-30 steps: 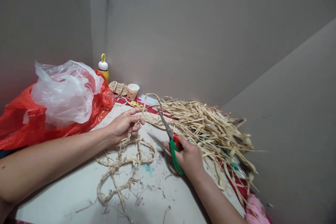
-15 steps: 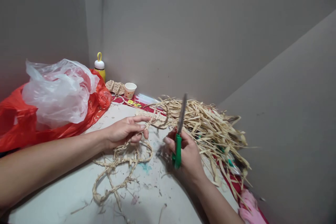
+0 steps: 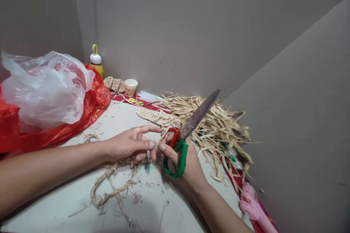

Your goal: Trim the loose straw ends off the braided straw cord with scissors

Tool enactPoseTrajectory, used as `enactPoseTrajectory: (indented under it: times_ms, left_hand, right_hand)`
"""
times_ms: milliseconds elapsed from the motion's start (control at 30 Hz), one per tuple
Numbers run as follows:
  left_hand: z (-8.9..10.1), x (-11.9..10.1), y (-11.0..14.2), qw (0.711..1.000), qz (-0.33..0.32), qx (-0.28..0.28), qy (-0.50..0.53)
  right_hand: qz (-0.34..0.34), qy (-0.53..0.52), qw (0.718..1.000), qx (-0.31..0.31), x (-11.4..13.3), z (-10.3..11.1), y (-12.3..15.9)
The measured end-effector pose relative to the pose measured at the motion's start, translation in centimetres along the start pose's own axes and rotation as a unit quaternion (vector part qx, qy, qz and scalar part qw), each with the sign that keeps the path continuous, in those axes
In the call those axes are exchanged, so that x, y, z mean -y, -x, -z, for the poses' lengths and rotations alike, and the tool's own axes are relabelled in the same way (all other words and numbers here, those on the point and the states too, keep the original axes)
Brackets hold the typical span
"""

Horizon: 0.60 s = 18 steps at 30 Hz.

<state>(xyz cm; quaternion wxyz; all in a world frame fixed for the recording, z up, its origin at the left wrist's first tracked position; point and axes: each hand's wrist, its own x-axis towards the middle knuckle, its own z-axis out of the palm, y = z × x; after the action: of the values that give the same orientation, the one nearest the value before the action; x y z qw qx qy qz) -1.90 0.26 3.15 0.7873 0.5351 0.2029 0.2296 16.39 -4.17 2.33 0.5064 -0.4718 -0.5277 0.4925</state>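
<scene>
Between thumb and fingers my left hand [image 3: 136, 142] pinches a braided straw cord [image 3: 102, 200], whose loops trail over the white board below. My right hand [image 3: 186, 165] grips a pair of scissors [image 3: 177, 160] with one green and one red handle; the blades are closed and point up and to the right. Its thumb and fingertips meet the cord beside my left fingertips. Just beyond both hands lies a flat woven straw sole [image 3: 154, 115].
Loose dry straw [image 3: 218, 127] is heaped at the right. Red and clear plastic bags [image 3: 49, 94] bulge at the left. Along the back stand a yellow bottle [image 3: 96, 62], a woven straw piece [image 3: 114, 84] and a paper cup [image 3: 131, 88]. A pink object [image 3: 253, 204] lies at the right edge.
My right hand has moved left to meet the cord at my left fingertips. The scissors have turned, their blades now slanting right. The view has shifted slightly.
</scene>
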Motion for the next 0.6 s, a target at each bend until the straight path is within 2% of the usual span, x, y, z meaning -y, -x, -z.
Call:
enactPoseTrajectory:
  times_ms: [100, 233, 367, 600]
  left_hand:
    - [0.11, 0.16, -0.06, 0.999, 0.005, -0.03, -0.017]
    - [0.3, 0.35, -0.21, 0.998, -0.019, -0.054, -0.021]
    - [0.4, 0.45, -0.35, 0.998, -0.035, -0.046, -0.006]
    - [0.33, 0.54, -0.35, 0.999, -0.016, -0.029, -0.006]
  right_hand:
    - [0.002, 0.01, 1.0, -0.002, 0.2, -0.05, -0.06]
    - [0.022, 0.032, 0.999, -0.036, 0.38, -0.35, -0.13]
    - [0.004, 0.024, 0.999, -0.038, 0.17, -0.41, -0.19]
    - [-0.029, 0.001, 1.0, -0.003, 0.17, -0.32, -0.06]
